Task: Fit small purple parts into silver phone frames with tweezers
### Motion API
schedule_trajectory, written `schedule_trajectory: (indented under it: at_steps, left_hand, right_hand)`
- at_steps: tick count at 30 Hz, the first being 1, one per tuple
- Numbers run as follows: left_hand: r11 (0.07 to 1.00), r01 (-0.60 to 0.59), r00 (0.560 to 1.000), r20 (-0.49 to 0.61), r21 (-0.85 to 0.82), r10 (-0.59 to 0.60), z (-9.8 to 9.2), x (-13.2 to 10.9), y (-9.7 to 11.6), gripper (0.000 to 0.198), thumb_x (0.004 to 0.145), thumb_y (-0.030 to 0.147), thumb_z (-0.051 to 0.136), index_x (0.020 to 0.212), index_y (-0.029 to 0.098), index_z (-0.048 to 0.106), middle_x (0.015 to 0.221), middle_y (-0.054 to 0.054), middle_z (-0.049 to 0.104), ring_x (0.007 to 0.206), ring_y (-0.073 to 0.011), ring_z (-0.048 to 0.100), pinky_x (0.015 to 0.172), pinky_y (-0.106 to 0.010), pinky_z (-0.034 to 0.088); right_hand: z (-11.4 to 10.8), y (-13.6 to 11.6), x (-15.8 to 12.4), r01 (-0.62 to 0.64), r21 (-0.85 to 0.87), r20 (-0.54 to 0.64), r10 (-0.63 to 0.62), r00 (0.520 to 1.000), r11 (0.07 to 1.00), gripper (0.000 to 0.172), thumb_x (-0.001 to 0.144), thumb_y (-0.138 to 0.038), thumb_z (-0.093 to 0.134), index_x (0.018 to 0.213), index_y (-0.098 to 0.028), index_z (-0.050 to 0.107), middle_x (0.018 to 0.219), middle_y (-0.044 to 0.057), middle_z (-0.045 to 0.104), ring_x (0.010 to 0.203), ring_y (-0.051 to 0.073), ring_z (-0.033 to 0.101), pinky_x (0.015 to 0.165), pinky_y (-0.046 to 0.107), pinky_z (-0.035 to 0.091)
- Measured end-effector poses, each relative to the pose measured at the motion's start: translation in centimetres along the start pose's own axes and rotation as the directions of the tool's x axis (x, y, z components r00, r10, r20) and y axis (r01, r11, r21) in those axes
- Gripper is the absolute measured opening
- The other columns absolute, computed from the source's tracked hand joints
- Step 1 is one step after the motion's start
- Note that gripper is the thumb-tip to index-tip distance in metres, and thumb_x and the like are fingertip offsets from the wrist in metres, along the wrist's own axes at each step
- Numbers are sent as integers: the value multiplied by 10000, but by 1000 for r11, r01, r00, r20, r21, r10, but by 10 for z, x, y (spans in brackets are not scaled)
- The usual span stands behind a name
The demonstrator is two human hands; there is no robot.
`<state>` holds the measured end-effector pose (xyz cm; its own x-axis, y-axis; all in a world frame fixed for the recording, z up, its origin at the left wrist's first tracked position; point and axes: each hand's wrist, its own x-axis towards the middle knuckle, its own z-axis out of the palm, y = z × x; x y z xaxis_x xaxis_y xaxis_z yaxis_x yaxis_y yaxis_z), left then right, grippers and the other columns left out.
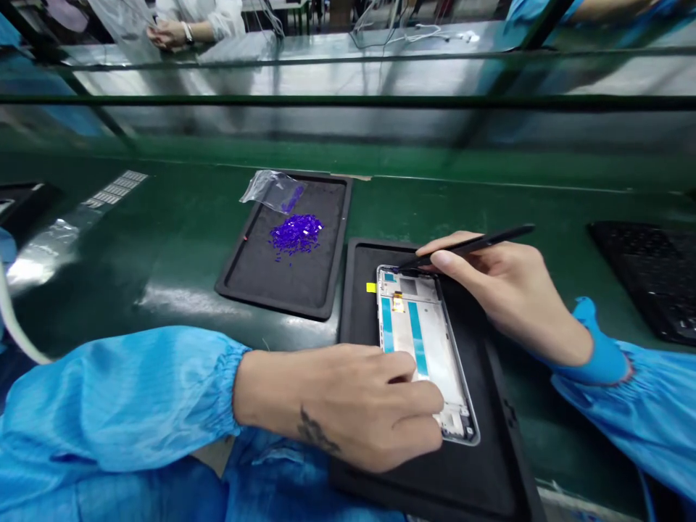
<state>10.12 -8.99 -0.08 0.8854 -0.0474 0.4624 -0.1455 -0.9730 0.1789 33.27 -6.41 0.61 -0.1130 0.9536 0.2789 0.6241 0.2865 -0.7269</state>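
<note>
My left hand (pixel 348 402) lies across the lower part of a silver metal phone frame (pixel 418 341), its fingers curled over the frame's face. The frame has blue tape strips and a small gold-coloured part near its top, and it lies on a black tray (pixel 462 475). My right hand (pixel 500 290) pinches a slim black pointed tool (pixel 467 246), whose tip is at the frame's top left corner. A small yellow tag (pixel 370 287) lies on the tray beside the frame.
A second black tray (pixel 293 286) holds a pile of small purple pieces (pixel 296 233) and a clear plastic bag (pixel 270 191). A black mat (pixel 641 279) lies right on the green bench. A co-worker's hands (pixel 168 32) show beyond a bar-framed partition.
</note>
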Motion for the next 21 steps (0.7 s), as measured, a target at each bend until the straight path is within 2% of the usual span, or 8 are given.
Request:
schedule_trajectory:
  at_steps: [3,8,17,21]
  left_hand:
    - [999,-14,998,-61,-45,12,-7,3,-3,341,1013,152,411,747,148,624,760,-54,642,632,-174,479,600,-321,417]
    - [998,14,997,-79,-66,-19,-15,4,-2,315,1043,236,436,837,135,652,862,-65,712,718,-190,536,669,-306,460]
    - [998,7,995,-103,-66,-14,-12,3,-3,305,1040,246,450,843,136,656,855,-59,713,721,-189,531,685,-300,462]
    - [997,18,994,-107,-77,-26,-12,2,-3,324,1042,245,440,821,140,654,851,-55,712,724,-188,528,675,-299,467]
  right_hand:
    - [-1,1,-1,26,-17,12,-26,1000,1000,220,955,-350,595,856,-212,735,971,39,754,855,209,693,744,331,515]
    - [-2,0,-3,73,-10,47,-72,996,997,168,949,-314,601,895,-215,727,960,33,747,843,188,684,731,308,522]
    - [-3,4,-4,165,-69,77,-160,984,984,154,967,-288,592,961,-213,727,998,39,743,861,185,688,762,318,521]
    - [-3,2,-7,246,-107,106,-235,966,963,145,976,-258,581,1020,-213,711,983,43,733,866,181,685,762,313,522]
